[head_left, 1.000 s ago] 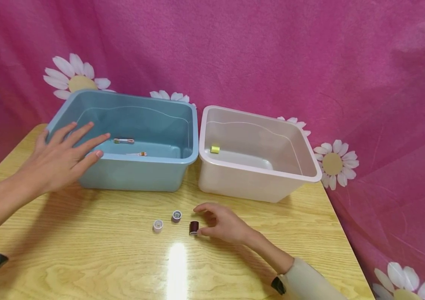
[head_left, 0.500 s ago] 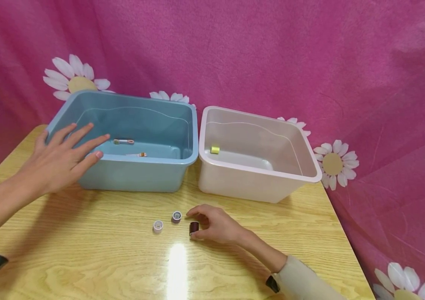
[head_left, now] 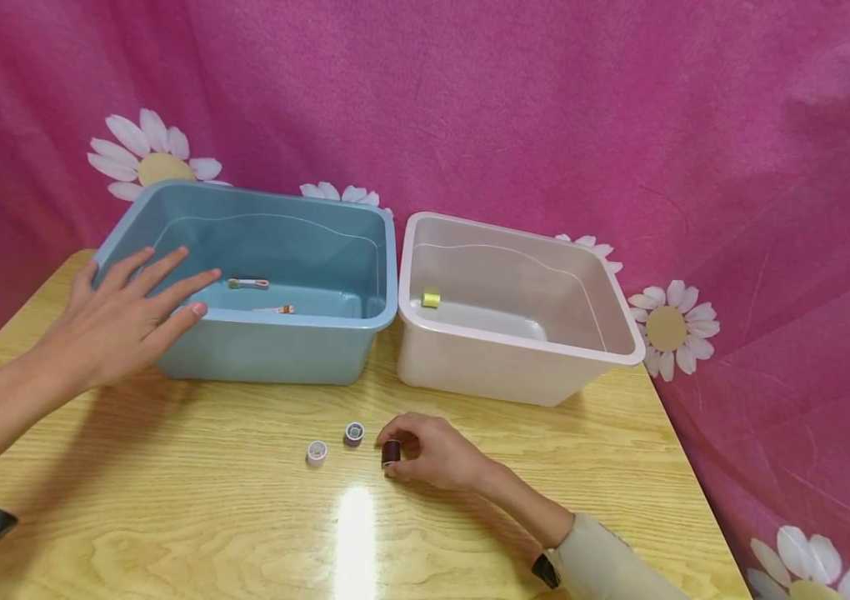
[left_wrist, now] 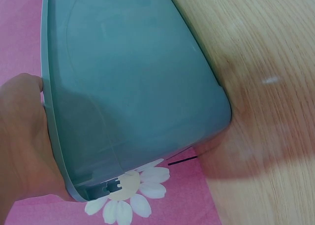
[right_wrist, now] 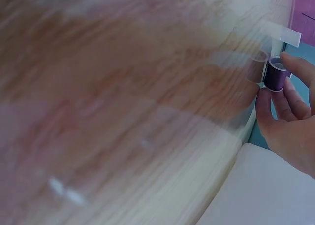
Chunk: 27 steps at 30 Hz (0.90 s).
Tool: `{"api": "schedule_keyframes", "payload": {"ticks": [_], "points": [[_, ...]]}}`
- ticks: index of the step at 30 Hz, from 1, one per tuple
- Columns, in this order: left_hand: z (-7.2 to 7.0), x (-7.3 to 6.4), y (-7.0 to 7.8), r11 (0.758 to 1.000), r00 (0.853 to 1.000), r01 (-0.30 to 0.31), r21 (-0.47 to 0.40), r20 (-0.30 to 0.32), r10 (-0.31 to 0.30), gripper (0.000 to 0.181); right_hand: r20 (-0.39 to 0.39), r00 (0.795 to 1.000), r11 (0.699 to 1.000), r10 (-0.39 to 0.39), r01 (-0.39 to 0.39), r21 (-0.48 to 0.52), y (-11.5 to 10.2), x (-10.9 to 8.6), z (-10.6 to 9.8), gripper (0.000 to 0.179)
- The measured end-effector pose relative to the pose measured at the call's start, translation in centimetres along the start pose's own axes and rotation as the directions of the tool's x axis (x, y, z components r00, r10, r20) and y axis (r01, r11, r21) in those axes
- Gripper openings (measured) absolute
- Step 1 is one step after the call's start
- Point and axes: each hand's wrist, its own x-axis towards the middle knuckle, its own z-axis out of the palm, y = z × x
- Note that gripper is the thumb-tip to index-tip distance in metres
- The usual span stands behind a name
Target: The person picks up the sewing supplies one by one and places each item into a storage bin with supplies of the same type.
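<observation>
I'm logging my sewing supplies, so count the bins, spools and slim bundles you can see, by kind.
Rectangular plastic bins: 2 (light-blue bin, pale-pink bin)
Small cylindrical thread spools: 4 (dark maroon spool, purple spool, white spool, yellow spool)
Slim pale bundles, apparently thread: 2 (back bundle, front bundle)
Total: 8

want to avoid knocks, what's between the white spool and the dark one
In the head view, a purple spool stands between the white spool and the dark spool, set slightly farther back. A fingertip of the right hand also reaches in.
</observation>
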Motion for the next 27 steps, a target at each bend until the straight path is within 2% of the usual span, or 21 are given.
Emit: {"api": "schedule_keyframes", "payload": {"ticks": [27], "points": [[-0.08,0.13,0.03,1.000,1.000,0.009,0.004,0.024,-0.009,0.056,-0.011,0.999,0.999,0.037,-0.037,0.011,-0.30,-0.45,-0.19,0.029]]}}
